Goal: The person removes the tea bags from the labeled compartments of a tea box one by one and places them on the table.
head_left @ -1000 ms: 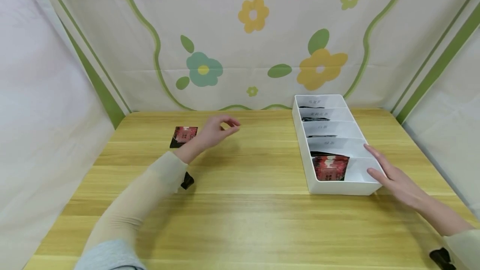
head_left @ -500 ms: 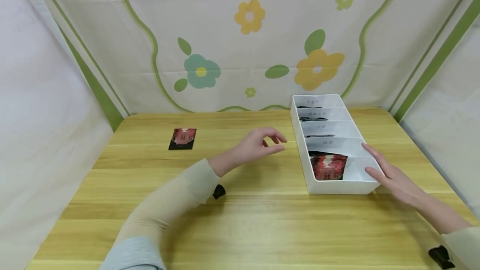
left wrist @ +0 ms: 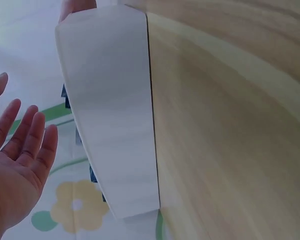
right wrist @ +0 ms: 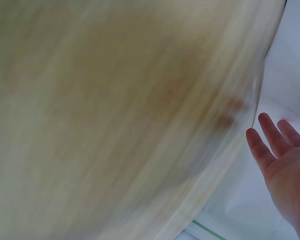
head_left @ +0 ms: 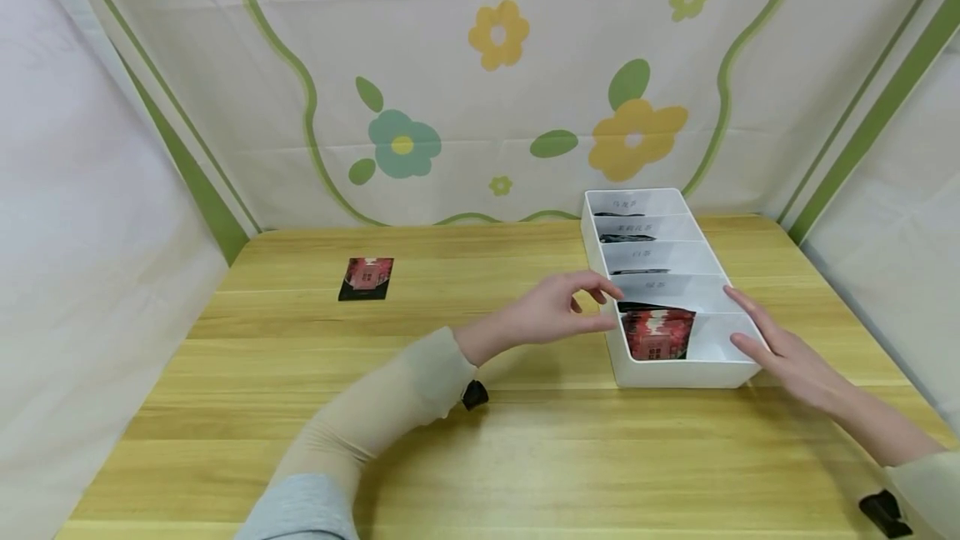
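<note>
A white box point(head_left: 686, 375) divided into several compartments stands on the right side of the table. In the front compartment leans a red sachet point(head_left: 658, 335), and dark sachets point(head_left: 630, 237) show behind other dividers. My left hand point(head_left: 558, 307) is at the box's left wall, near the red sachet, with loosely bent fingers and nothing held. From the left wrist view, that hand point(left wrist: 20, 160) is beside the box's outer wall. Along the box's right rim rests my right hand point(head_left: 791, 365), fingers extended. Another red and black sachet point(head_left: 366, 278) lies flat at the table's back left.
The wooden table point(head_left: 480, 457) extends to a cloth backdrop point(head_left: 450, 23) printed with flowers. White cloth also hangs on both sides. Each wrist carries a small black device point(head_left: 474, 395). Printed labels mark the box's dividers.
My left hand has moved right, from beside the flat sachet to the box's left wall. The right hand keeps its place on the box.
</note>
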`<action>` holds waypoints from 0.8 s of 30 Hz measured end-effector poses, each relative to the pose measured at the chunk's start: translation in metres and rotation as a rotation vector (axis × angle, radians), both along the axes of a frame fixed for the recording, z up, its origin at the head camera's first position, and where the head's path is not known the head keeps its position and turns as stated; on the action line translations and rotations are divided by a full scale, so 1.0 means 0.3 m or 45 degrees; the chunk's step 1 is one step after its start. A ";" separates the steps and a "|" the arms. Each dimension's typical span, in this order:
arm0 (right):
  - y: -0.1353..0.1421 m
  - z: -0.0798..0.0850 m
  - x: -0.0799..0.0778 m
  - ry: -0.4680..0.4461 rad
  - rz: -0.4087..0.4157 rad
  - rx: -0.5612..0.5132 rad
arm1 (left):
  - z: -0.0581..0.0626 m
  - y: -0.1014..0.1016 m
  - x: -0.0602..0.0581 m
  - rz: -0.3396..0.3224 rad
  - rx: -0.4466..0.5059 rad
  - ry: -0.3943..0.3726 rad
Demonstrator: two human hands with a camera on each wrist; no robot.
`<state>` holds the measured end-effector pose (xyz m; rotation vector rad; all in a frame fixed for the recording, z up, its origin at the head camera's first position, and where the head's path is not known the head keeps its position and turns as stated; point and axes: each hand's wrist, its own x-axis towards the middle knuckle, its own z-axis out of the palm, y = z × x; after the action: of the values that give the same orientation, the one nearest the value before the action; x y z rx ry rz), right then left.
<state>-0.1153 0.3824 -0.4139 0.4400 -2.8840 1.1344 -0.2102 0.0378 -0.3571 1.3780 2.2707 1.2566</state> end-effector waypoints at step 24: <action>0.004 -0.006 0.002 0.033 0.006 0.009 | -0.053 0.071 0.016 -0.025 -0.207 0.071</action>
<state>-0.1145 0.3837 -0.4158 0.4591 -2.8673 1.1107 -0.2052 0.0591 -0.3729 1.3893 2.3313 1.0146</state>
